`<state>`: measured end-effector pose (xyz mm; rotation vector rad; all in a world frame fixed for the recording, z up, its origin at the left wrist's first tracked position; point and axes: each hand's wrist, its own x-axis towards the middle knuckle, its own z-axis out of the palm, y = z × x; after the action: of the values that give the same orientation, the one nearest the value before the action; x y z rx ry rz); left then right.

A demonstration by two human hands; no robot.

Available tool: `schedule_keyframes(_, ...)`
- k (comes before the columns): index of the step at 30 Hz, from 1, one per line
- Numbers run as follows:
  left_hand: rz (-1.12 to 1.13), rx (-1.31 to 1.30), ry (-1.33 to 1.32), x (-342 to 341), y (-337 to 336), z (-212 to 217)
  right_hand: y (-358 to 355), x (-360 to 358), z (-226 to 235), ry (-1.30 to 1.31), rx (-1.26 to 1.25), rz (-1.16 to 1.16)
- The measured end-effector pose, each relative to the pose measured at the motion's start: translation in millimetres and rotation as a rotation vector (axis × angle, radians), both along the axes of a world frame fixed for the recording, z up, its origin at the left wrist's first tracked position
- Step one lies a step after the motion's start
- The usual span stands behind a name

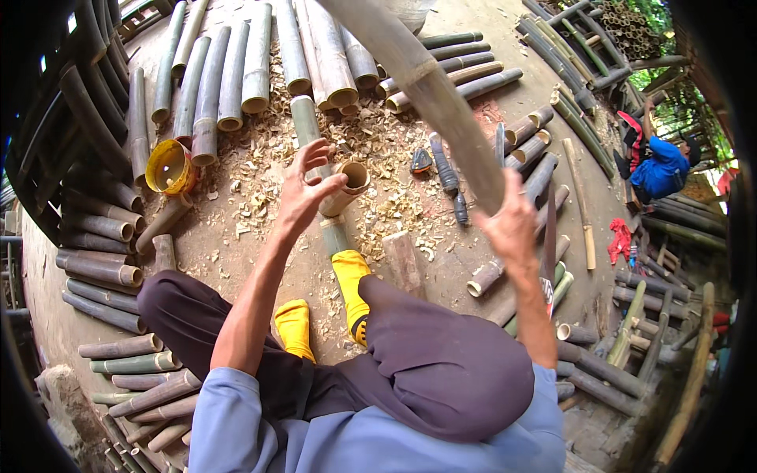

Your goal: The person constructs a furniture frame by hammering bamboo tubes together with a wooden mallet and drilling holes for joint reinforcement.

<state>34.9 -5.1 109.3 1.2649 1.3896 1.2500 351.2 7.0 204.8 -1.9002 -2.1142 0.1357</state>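
My right hand (511, 225) is wrapped round the lower end of a thick bamboo pole (438, 94), which slants up past the top edge of the view. My left hand (303, 185) is raised with its fingers spread and holds nothing. Its thumb is close to the rim of a short bamboo tube (347, 193); I cannot tell whether they touch. The tube's open end faces up, and it sits against a narrower bamboo length (306, 122) lying on the ground. My foot in a yellow sock (351, 284) rests at the near end of that length.
Wood shavings (260, 181) cover the ground around a yellow bucket (171, 167), a dark-wrapped tool (448, 177) and a small orange-black object (422, 162). Cut bamboo tubes (256, 63) lie in rows on all sides. A person in blue (661, 167) sits at the far right.
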Motion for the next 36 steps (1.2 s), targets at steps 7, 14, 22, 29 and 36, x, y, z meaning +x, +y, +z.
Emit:
schedule_keyframes(7,-0.08,-0.009,0.153,9.0,5.3,-5.9,20.3,19.2,75.2,-1.001,0.165,0.28)
schedule_keyframes(14,-0.045,0.041,0.261,18.5,-3.9,6.5,20.5,19.3,40.9,-0.929,-0.301,0.329)
schedule_keyframes(22,-0.042,0.095,0.253,11.5,-2.5,-9.2,14.6,47.1,2.4,-0.816,-0.254,0.332)
schedule_keyframes(29,0.062,0.22,0.348,20.8,-2.5,-23.4,-14.6,48.7,3.6,-0.355,-0.506,0.215)
schedule_keyframes(36,0.175,0.278,0.4,28.7,-8.4,-29.8,-61.6,-42.6,-47.6,0.515,-0.424,0.173)
